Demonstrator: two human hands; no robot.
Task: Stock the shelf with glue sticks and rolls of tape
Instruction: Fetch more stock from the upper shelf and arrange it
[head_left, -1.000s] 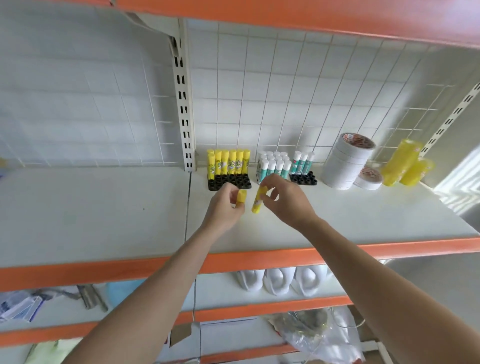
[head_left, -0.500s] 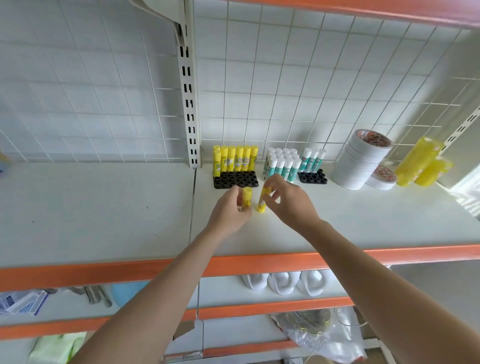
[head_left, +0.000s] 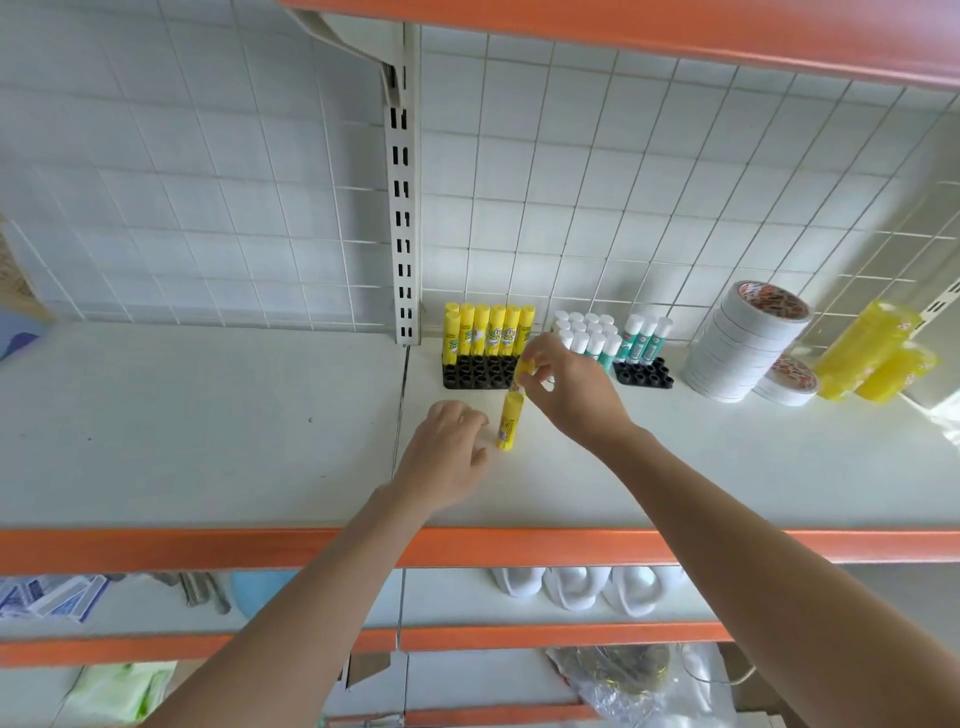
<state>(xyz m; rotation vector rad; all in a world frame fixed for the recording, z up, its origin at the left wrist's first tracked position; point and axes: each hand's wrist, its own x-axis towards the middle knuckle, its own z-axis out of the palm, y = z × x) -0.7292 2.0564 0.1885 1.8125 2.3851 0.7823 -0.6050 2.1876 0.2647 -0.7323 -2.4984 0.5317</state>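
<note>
1. The right hand (head_left: 569, 397) covers the lower part of the yellow glue stick (head_left: 523, 367) it pinches; only the top end shows above the fingers.
2. The left hand (head_left: 447, 452) faces away, so its fingertips are hidden (contact with the standing glue stick (head_left: 509, 421) cannot be told).
3. Print on the row of yellow glue sticks (head_left: 488, 338) in the black tray (head_left: 475, 373) is too small to read.
4. The right hand hides the front of the white-capped sticks (head_left: 584, 332).
5. The yellow packets (head_left: 878, 358) at far right are blurred.
6. Items on the lower shelf (head_left: 156, 613) are cut by the orange beam (head_left: 208, 548) and indistinct.
</note>
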